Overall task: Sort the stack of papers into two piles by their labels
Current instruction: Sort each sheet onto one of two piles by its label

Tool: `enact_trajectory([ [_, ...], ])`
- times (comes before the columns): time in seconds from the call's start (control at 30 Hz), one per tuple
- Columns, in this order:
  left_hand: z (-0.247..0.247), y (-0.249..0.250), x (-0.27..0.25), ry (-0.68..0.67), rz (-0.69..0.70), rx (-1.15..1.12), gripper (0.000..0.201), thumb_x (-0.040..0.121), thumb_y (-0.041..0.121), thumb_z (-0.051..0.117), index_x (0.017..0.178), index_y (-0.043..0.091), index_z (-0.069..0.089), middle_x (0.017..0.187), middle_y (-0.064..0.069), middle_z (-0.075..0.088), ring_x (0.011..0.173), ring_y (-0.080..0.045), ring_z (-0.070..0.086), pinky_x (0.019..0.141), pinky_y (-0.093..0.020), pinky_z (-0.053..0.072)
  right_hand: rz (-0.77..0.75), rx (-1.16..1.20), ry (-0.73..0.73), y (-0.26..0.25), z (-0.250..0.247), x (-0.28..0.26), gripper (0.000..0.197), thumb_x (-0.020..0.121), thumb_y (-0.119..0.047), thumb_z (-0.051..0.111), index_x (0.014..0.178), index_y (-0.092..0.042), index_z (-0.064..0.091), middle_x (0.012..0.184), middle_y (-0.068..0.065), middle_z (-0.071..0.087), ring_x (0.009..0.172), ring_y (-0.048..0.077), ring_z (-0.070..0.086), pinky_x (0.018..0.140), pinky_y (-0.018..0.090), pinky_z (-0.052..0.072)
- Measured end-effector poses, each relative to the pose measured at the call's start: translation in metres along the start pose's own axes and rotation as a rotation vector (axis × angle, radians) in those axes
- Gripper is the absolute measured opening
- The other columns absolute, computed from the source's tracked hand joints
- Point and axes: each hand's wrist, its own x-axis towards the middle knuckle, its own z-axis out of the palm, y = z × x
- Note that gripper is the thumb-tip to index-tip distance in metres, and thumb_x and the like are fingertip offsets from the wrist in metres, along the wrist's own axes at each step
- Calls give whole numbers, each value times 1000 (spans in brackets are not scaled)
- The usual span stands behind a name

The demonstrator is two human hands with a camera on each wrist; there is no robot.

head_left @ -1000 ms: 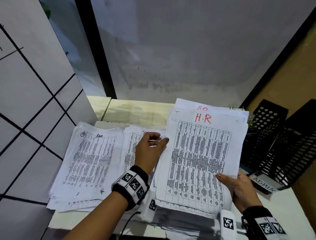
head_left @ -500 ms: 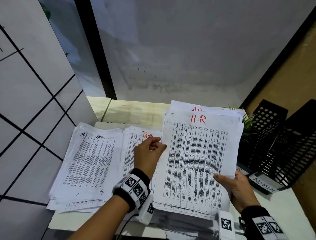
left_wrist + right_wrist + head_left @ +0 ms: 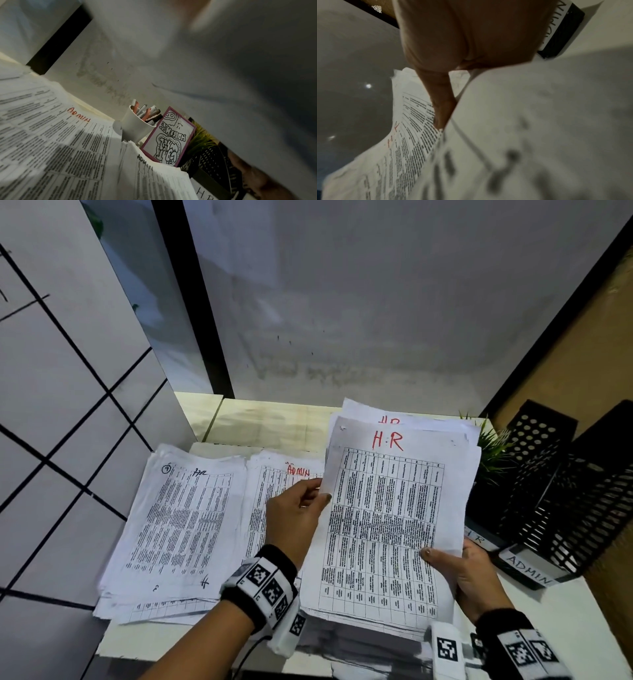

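Sheet marked "H·R" in red [image 3: 390, 529]: white, printed with a dense black table, lifted over the stack of papers [image 3: 404, 419] at the table's [image 3: 274, 422] right; left hand [image 3: 296, 518] pinches its left edge, right hand [image 3: 469, 573] grips its lower right corner. Beside it: pile headed "ADMIN" [image 3: 274, 491], then a left pile [image 3: 181, 525]. Behind the sheet: white pen cup [image 3: 137, 127], framed doodle card [image 3: 169, 140], green plant [image 3: 493, 446], black mesh trays labelled "ADMIN" [image 3: 561, 508].

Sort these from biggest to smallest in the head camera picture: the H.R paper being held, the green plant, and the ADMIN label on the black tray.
1. H.R paper
2. green plant, partly hidden
3. ADMIN label, close to the plant in size, so those two are unsure
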Motion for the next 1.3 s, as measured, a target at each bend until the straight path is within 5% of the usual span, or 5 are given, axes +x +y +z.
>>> enact_trajectory([
  [0.2,-7,-7,-11,-77,491,207,28,87,9,67,115,13,68,86,4,73,62,0,63,55,-15,51,1,14,6,3,-4,4,46,58,3,73,103,1,64,91,20,74,69,28,72,55,34,58],
  [0.33,-10,-16,-14,-70,606,171,29,81,0,69,106,16,69,124,-7,63,110,-9,64,89,-24,54,-3,22,-3,3,-4,3,40,64,6,69,103,2,64,88,18,75,69,27,72,55,32,57],
  [0.7,-7,7,-21,-265,160,122,46,83,58,59,72,15,73,70,1,72,64,-11,68,65,-34,57,-24,-18,-11,8,-4,5,48,55,2,74,102,3,65,87,18,75,67,30,72,54,35,59],
  [0.97,-1,0,4,55,-186,102,27,65,11,84,76,18,60,77,2,63,69,-14,59,66,-29,52,-16,-16,-6,12,-6,9,74,34,-13,94,99,7,63,81,17,74,66,25,71,57,31,58],
  [1.3,0,2,-9,22,27,163,19,84,6,69,94,20,75,81,11,72,74,-1,67,72,-19,57,-1,15,-17,11,-3,8,55,48,-2,81,99,6,62,76,12,75,63,21,71,54,27,56],
])
